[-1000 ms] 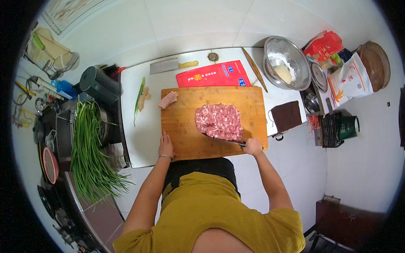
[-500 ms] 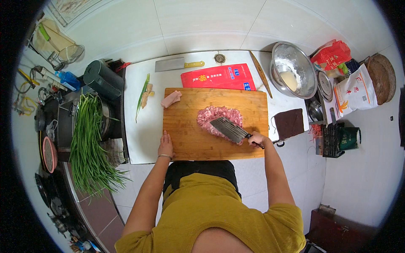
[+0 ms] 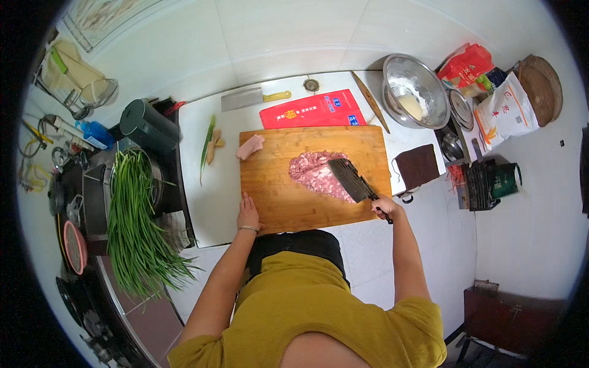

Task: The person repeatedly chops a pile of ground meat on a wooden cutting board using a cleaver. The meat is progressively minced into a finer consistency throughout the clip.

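My right hand (image 3: 384,207) grips the handle of a dark-bladed cleaver (image 3: 351,180). Its blade rests at the right side of a flattened mound of minced meat (image 3: 311,172) on the wooden cutting board (image 3: 276,208). My left hand (image 3: 248,213) lies on the board's near left edge with its fingers stretched out, holding nothing. A pale pink piece of meat (image 3: 250,147) sits at the board's far left corner. Left of the board are a green onion (image 3: 208,147) and a piece of ginger (image 3: 214,145).
Behind the board lie a second cleaver (image 3: 243,99) with a yellow handle, a red packet (image 3: 316,110) and a tapered wooden rolling pin (image 3: 370,101). A steel bowl (image 3: 439,92) holding dough stands at the far right. Long green chives (image 3: 135,221) hang over the left counter.
My right hand has drawn the cleaver slightly to the right, and its blade is turned steeper. The mince is spread flatter toward the near right. My left hand stays on the board's edge.
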Demonstrator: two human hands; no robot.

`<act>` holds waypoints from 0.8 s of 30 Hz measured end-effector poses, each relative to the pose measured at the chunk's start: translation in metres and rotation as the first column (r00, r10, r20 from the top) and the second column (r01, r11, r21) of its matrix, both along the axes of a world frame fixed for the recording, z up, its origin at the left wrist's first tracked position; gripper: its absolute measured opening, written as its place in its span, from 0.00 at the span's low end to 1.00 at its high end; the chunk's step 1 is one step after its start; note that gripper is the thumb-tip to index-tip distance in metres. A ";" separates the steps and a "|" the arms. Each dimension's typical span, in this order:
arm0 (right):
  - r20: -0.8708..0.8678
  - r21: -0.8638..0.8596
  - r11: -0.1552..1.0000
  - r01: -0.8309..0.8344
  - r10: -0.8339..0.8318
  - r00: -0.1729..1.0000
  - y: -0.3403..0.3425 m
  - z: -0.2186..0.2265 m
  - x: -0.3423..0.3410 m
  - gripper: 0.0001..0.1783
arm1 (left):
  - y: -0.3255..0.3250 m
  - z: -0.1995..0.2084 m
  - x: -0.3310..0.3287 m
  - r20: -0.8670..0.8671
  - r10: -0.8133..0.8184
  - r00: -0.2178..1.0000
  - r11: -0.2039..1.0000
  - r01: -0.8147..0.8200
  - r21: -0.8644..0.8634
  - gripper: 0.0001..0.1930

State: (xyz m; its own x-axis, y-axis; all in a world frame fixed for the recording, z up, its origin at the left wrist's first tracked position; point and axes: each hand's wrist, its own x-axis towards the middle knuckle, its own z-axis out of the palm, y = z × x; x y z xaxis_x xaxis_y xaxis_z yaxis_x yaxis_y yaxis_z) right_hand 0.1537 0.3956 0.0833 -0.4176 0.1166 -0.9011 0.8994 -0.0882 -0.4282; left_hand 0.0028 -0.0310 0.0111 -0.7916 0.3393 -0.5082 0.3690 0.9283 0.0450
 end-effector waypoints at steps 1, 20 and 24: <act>-0.067 0.043 0.999 0.016 -0.013 0.998 -0.015 0.021 0.001 0.11 | 0.001 0.000 0.000 0.009 -0.006 1.000 1.000 0.006 -0.009 0.58; -0.416 0.706 0.613 0.354 -0.045 0.908 -0.165 0.054 -0.027 0.16 | -0.004 -0.008 -0.001 0.034 -0.031 0.999 0.999 0.031 -0.007 0.61; -0.678 0.655 0.399 0.642 -0.065 0.732 -0.191 -0.042 -0.030 0.16 | -0.001 -0.004 -0.001 0.008 -0.033 0.999 0.999 0.032 0.040 0.61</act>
State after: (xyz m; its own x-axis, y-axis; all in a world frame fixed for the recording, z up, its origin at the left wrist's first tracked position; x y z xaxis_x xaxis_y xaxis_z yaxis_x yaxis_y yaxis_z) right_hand 0.1240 0.2043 0.0413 -0.4364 0.8978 0.0591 0.5043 0.2985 -0.8103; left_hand 0.0020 -0.0322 0.0067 -0.7753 0.3847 -0.5009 0.3983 0.9133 0.0850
